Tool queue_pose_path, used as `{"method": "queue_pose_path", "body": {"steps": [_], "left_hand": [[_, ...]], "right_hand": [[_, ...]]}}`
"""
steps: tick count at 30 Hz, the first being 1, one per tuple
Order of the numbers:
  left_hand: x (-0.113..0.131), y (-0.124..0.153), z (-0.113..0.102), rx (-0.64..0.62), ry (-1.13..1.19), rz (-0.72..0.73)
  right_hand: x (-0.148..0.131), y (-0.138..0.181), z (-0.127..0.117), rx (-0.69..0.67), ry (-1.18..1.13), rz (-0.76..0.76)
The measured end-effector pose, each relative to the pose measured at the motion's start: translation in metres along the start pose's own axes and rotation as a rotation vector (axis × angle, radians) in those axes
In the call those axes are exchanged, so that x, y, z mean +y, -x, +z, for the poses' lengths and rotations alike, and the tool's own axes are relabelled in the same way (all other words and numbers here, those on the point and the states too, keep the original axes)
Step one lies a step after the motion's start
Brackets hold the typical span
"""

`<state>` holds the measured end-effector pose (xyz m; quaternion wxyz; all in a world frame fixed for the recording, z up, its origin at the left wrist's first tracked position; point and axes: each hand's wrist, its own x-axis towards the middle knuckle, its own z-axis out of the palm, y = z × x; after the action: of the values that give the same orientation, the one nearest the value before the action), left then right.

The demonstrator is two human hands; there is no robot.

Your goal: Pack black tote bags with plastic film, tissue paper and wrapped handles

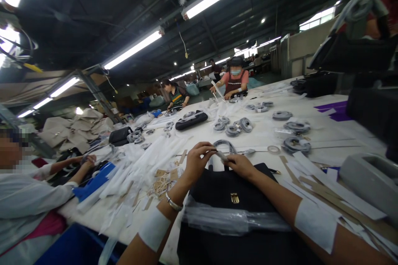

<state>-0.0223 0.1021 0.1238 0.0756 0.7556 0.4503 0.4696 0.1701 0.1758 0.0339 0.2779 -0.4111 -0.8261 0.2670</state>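
Observation:
A black handbag [226, 192] with a small gold clasp [234, 198] lies flat on the white table in front of me, part of it in clear plastic film [230, 218]. Its curved handle [224, 145], wrapped in grey-white material, rises at the bag's far edge. My left hand [196, 160] is closed in a pinch on the left part of the handle. My right hand [239, 164] pinches the handle's wrapping just to the right. Both wrists carry white patches, and a silver bracelet [173, 203] sits on the left one.
Several grey wrapped coils [236, 126] and another black bag [191, 120] lie farther out on the table [323, 130]. White paper strips [146, 161] and cardboard strips [326, 192] surround me. A grey tray [370, 176] is at right. A person sits at left, two more across.

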Motion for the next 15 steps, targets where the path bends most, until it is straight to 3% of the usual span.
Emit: {"method": "queue_pose_path", "body": {"steps": [5, 10, 15], "left_hand": [[0.005, -0.008, -0.006, 0.086, 0.005, -0.050], [0.010, -0.008, -0.008, 0.067, 0.004, -0.097], [0.023, -0.004, -0.004, 0.014, 0.085, -0.200]], "right_hand": [[0.003, 0.002, 0.000, -0.029, 0.081, 0.044], [-0.012, 0.002, -0.004, 0.093, -0.019, -0.136], [-0.011, 0.004, -0.007, -0.093, 0.169, -0.045]]}}
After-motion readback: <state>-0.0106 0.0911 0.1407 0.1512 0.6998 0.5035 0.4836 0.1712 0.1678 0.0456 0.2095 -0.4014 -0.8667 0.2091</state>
